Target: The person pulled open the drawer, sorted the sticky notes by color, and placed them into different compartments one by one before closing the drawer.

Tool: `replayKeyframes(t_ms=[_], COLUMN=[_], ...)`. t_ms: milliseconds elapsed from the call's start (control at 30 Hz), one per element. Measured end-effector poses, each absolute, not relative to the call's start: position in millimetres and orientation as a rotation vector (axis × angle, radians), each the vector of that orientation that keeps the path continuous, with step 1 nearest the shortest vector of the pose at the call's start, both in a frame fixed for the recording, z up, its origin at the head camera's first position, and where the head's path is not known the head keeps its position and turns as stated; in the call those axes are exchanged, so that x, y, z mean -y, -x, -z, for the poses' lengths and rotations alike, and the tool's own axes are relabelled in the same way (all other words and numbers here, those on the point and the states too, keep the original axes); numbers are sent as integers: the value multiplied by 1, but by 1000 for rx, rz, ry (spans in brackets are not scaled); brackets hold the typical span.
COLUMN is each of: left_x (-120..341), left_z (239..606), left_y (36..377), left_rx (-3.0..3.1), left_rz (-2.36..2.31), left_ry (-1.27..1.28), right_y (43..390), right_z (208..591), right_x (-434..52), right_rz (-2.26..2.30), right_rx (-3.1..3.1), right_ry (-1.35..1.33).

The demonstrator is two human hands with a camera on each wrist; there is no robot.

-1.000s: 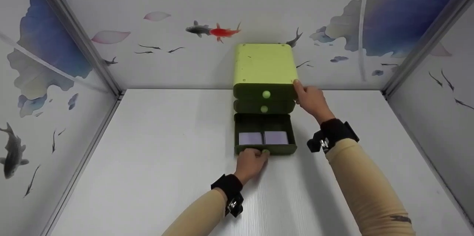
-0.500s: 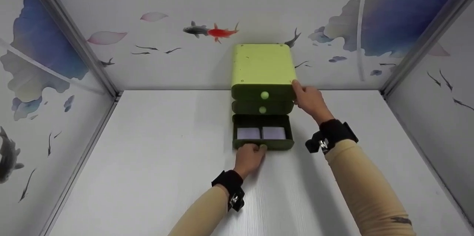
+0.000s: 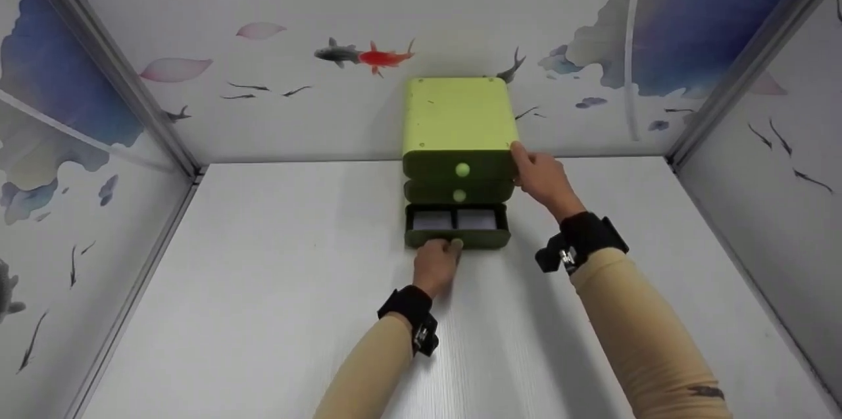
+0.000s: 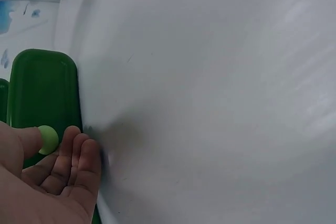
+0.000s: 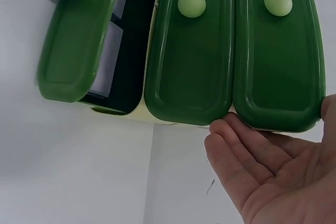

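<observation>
A light green drawer cabinet [image 3: 459,113] with dark green drawer fronts stands against the back wall. Its bottom drawer [image 3: 487,239] is pulled partway out and holds two pale lilac blocks [image 3: 477,219] side by side. My left hand [image 3: 435,266] pinches that drawer's round light green knob [image 4: 49,139], thumb on it, the other fingers bent beneath. At the cabinet's right front corner, my right hand [image 3: 544,181] holds the side, its thumb at the top edge and its fingers [image 5: 241,148] along the side wall. The upper drawer [image 3: 427,164] and middle drawer [image 3: 427,191] are pushed in.
The cabinet sits at the rear of a white table [image 3: 289,300]. Behind it rises a white wall [image 3: 316,116] printed with fish and petals, with patterned side walls to the left and right.
My left hand has pushed the bottom drawer inward, away from me, so less of it sticks out. The right hand keeps its place on the cabinet. The head view has shifted slightly.
</observation>
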State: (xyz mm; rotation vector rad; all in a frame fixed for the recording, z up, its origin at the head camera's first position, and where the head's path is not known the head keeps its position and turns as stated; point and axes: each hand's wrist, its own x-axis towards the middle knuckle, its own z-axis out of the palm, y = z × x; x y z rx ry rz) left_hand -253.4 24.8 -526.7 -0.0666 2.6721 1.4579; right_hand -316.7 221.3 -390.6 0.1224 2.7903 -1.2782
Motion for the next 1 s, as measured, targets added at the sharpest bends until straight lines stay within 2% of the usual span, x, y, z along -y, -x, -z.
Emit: replayKeyframes(t_ms=[233, 600, 1000], left_x=[-23, -25, -25], left_z=[523, 519, 522], left_y=[266, 283, 299], left_rx=[-2680, -2566, -2493], left_rz=[-1435, -1449, -1513], left_ry=[138, 4, 37], right_y=[315, 315, 315], right_z=[389, 388, 391], right_x=[-219, -223, -220], right_rz=[1271, 1312, 1294], right_rx=[-2784, -2756, -2795], right_ry=[-121, -146, -164])
